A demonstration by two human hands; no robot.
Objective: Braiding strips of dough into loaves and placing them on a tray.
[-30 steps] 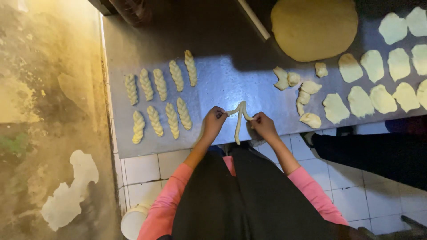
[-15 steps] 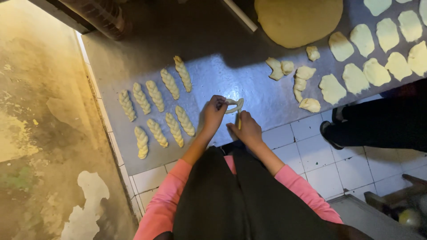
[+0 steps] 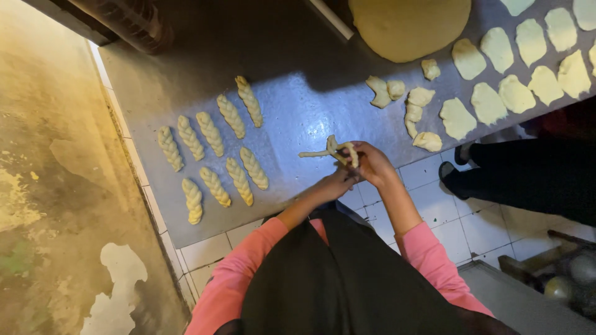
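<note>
Two hands work one dough rope just above the metal table: your right hand pinches its twisted end, your left hand closes beneath. Keep even tension, matching the finished twists nearby.

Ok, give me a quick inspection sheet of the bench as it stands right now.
Surface: shiny grey metal worktop, glare in the middle.
Job's things: pale dough strip, partly twisted, held above the worktop by left hand and right hand.
Clutter: nine finished braided dough twists in rows at left; flat cut dough pieces at right; large round dough mass at top.
Hands: both closed on the strip.
Cables: nothing seen.
Surroundings: white tiled floor; another person's dark-clad leg at right.
</note>
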